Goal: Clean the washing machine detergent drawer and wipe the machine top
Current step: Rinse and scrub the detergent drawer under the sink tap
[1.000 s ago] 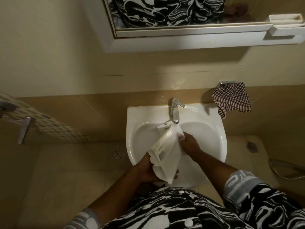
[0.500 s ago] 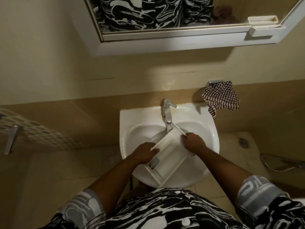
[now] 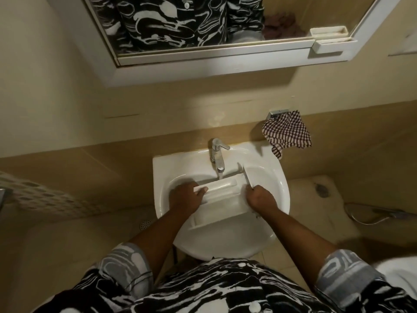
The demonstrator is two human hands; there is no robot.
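Detergent drawer (image 3: 222, 201) over sink (image 3: 281, 177), below tap (image 3: 217, 154) | my left hand (image 3: 187, 196) grips its left end | my right hand (image 3: 261, 199) clasps its right end

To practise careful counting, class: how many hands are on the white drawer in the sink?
2: the left hand grips the left end of the drawer, and the right hand grips its right end, over the sink.

The white sink (image 3: 279, 184) bears a chrome tap (image 3: 217, 154) at the middle of its back rim. Just in front of the tap, the white detergent drawer (image 3: 223, 195) lies across the basin.
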